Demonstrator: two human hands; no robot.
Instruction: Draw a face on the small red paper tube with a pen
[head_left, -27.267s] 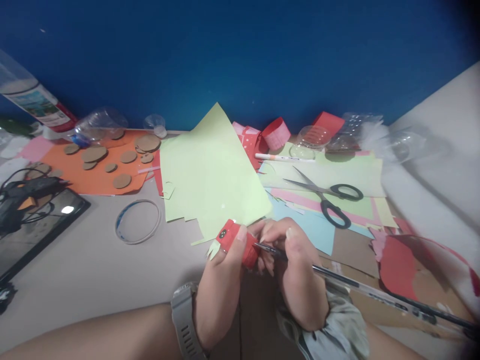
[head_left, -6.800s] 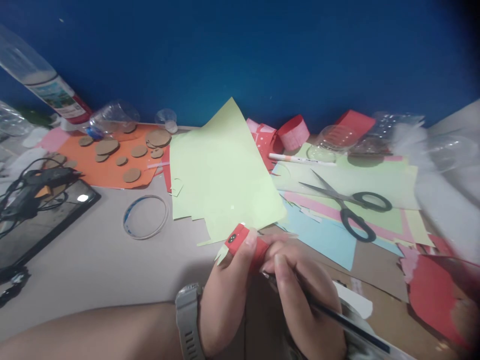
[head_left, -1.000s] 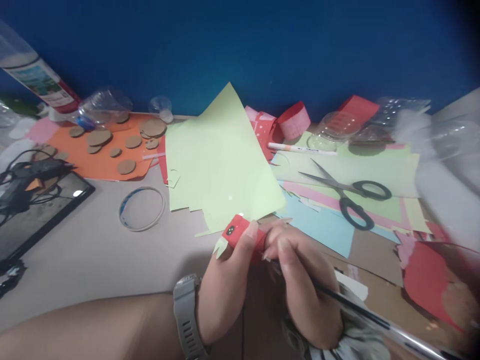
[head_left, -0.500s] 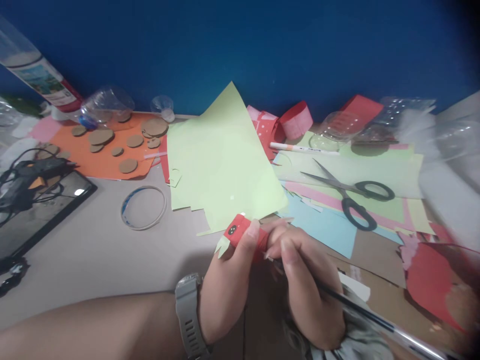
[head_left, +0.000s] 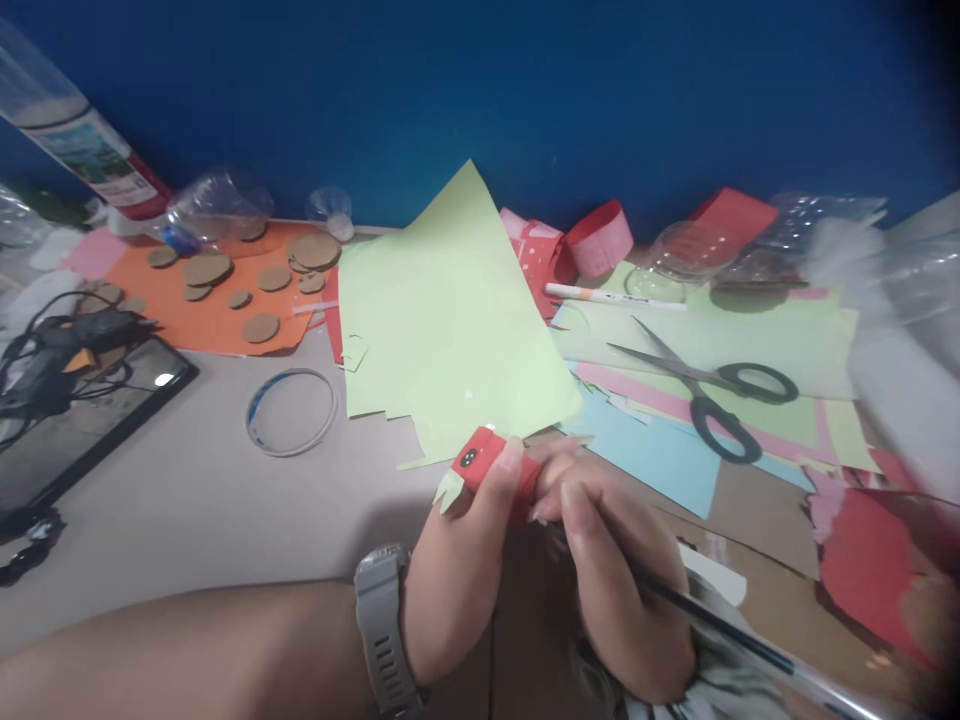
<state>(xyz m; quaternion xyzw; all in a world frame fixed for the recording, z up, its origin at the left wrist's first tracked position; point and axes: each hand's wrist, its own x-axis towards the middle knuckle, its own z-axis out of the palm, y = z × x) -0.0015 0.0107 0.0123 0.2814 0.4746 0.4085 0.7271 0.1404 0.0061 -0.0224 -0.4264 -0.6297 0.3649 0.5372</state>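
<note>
Just below the large green sheet [head_left: 450, 320], in the head view, the left hand [head_left: 457, 570] grips a small red paper piece [head_left: 491, 470] between thumb and fingers; a black dot shows on the piece's end and a pale green fringe sticks out beneath it. The right hand [head_left: 615, 580], touching the left, is clenched around a black pen [head_left: 720, 630], whose tip seems to meet the red piece, though the fingers hide the contact. A grey watch [head_left: 382, 625] sits on the left wrist. Right of the green sheet, black-handled scissors [head_left: 705, 385] lie open on a pile of coloured papers, with a white marker [head_left: 615, 296] just beyond them. Left of the green sheet lie a tape ring [head_left: 291, 412] and an orange sheet [head_left: 180, 320] dotted with cardboard discs [head_left: 261, 327].
</note>
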